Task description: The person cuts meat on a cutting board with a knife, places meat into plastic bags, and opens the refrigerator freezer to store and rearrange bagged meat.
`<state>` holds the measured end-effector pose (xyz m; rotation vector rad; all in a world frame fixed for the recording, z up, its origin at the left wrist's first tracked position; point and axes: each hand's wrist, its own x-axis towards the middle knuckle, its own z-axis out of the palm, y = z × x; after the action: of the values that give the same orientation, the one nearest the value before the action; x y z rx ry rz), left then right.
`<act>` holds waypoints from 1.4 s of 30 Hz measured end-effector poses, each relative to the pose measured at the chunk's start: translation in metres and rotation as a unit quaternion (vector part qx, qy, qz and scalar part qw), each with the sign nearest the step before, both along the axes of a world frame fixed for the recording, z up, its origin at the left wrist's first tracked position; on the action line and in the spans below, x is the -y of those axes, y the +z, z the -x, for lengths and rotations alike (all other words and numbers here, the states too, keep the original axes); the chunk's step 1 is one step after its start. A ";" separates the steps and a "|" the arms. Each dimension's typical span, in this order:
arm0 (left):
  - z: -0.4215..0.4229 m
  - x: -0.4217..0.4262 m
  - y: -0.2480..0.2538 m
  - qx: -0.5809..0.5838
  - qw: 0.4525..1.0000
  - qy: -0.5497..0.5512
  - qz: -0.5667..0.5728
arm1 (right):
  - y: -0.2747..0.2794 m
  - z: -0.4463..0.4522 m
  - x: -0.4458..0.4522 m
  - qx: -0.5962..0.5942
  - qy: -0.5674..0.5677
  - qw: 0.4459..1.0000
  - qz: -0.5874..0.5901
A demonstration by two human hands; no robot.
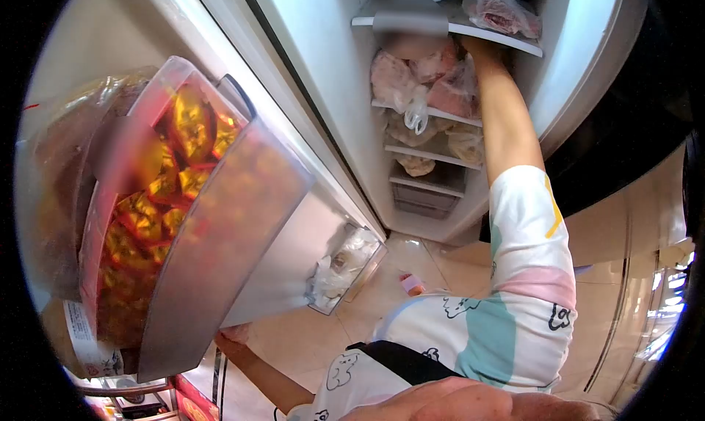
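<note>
Reaching under the upper shelf (507,41), the right hand (479,48) was near bagged meat (452,94) heaped at the front edge of the lower shelf (455,117); I couldn't tell its grip or that of the left hand (233,335) by the door (286,259). Blind tugging could topple the crowded meat.

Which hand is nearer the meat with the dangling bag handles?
Right. The right hand is inside, close to the meat; the left hand is outside, by the open door.
</note>
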<state>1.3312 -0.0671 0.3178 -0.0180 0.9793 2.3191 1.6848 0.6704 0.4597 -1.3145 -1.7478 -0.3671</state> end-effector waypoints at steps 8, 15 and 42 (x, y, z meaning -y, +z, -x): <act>0.006 0.001 -0.003 -0.025 1.000 -0.005 -0.010 | 0.005 -0.022 0.017 0.016 -0.015 0.999 0.041; 0.005 -0.001 -0.004 -0.037 0.999 -0.011 -0.018 | 0.022 -0.035 0.003 0.021 -0.023 0.999 0.039; 0.011 -0.001 -0.010 -0.068 0.943 -0.250 -0.208 | 0.043 -0.029 0.016 0.005 -0.020 0.999 0.025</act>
<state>1.3202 -0.0662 0.3074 0.5092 0.4605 2.0153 1.7138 0.6548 0.5025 -1.3871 -1.7504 -0.3554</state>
